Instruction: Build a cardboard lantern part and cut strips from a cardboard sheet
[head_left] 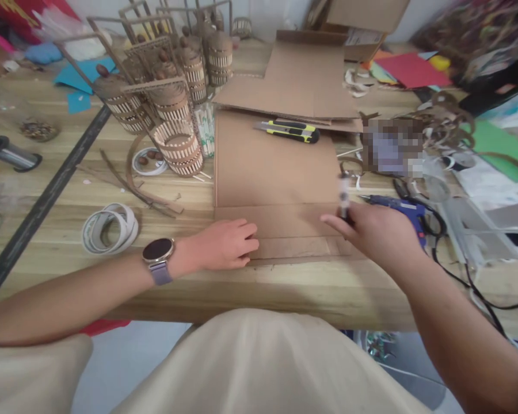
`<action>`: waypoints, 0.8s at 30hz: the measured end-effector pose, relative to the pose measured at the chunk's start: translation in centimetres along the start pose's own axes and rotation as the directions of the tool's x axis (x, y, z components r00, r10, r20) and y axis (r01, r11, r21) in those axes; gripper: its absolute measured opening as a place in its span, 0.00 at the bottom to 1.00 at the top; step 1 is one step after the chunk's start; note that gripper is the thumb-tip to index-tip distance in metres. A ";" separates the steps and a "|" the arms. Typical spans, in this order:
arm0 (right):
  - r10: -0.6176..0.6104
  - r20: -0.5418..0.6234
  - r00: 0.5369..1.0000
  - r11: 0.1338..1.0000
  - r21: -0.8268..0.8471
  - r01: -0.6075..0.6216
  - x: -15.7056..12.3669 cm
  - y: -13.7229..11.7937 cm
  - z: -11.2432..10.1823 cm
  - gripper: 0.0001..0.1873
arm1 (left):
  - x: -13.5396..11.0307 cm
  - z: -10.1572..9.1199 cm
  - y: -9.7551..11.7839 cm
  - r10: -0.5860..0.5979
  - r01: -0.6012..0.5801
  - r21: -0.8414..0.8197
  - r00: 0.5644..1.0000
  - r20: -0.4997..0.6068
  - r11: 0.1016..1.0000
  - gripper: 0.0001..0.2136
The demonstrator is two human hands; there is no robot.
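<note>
A flat brown cardboard sheet with crease lines lies on the wooden table before me. My left hand, a watch on its wrist, rests on the sheet's near left edge with its fingers bent down against the cardboard; the fingertips are partly hidden. Over the near right part of the sheet, my right hand is closed around a slim pen, white and dark, smeared by motion. A yellow and black utility knife lies across the far part of the sheet, its blade out to the left.
Several small woven-stick baskets with cardboard handles stand back left. Rolls of white tape lie left of my left hand. More cardboard lies behind the sheet. On the right are a blue glue gun, its cord and paper scraps.
</note>
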State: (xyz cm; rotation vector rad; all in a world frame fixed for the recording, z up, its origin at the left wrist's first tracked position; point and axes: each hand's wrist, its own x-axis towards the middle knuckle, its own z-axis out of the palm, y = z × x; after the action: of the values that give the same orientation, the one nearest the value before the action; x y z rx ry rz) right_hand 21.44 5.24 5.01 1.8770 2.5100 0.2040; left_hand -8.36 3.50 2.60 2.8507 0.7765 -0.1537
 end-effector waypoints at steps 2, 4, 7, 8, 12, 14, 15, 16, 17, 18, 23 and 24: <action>-0.107 0.073 0.992 0.988 -0.102 0.115 2.1 -0.6 0.6 0.30 | 0.4 0.2 0.4 -0.054 0.054 -0.004 0.999 -0.007 0.999 0.05; -0.187 0.122 0.975 0.969 -0.140 0.203 3.8 -1.2 1.2 0.25 | 0.8 0.2 0.5 -0.099 0.099 -0.011 0.995 -0.013 0.995 0.05; -0.229 0.105 0.968 0.960 -0.138 0.242 5.3 -1.6 1.9 0.21 | 1.4 0.1 0.2 -0.153 0.152 -0.015 0.988 -0.036 0.988 0.04; -0.229 0.070 0.971 0.965 -0.116 0.236 5.4 -1.4 2.0 0.20 | 1.7 0.1 0.0 -0.170 0.170 -0.016 0.984 -0.050 0.985 0.05; -0.142 -0.028 0.989 0.990 0.003 0.142 4.1 0.6 2.3 0.16 | 2.7 0.5 -1.5 -0.235 0.231 -0.043 0.965 -0.114 0.972 0.05; -0.058 -0.004 0.998 0.998 0.034 0.058 2.7 2.1 2.3 0.14 | 3.1 0.7 -2.4 -0.253 0.245 -0.069 0.956 -0.151 0.967 0.06; -0.014 0.017 1.000 0.999 0.045 0.014 1.8 2.8 2.4 0.13 | 3.2 0.9 -2.8 -0.258 0.247 -0.082 0.951 -0.173 0.965 0.06; 0.028 0.040 0.999 0.998 0.055 -0.031 0.9 3.4 2.5 0.13 | 3.4 0.9 -3.2 -0.261 0.247 -0.094 0.946 -0.191 0.964 0.06; 0.071 0.065 0.995 0.995 0.064 -0.076 0.0 3.9 2.7 0.12 | 3.5 1.0 -3.6 -0.264 0.247 -0.105 0.942 -0.206 0.963 0.06; 0.111 0.089 0.990 0.990 0.075 -0.118 -1.0 4.3 2.8 0.12 | 3.7 1.0 -3.9 -0.267 0.247 -0.115 0.939 -0.215 0.962 0.07; 0.203 0.165 0.965 0.963 0.145 -0.227 -4.2 4.1 3.1 0.12 | 4.3 0.8 -4.8 -0.291 0.267 -0.126 0.923 -0.253 0.955 0.07; 0.222 0.168 0.960 0.959 0.138 -0.246 -4.4 3.7 3.1 0.12 | 4.3 0.8 -4.9 -0.291 0.269 -0.118 0.920 -0.262 0.956 0.07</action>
State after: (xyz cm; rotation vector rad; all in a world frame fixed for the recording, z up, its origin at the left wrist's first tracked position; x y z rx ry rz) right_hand 26.47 2.33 2.01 2.1583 2.2623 -0.1386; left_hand -7.19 9.63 0.48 2.7026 1.2177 0.2401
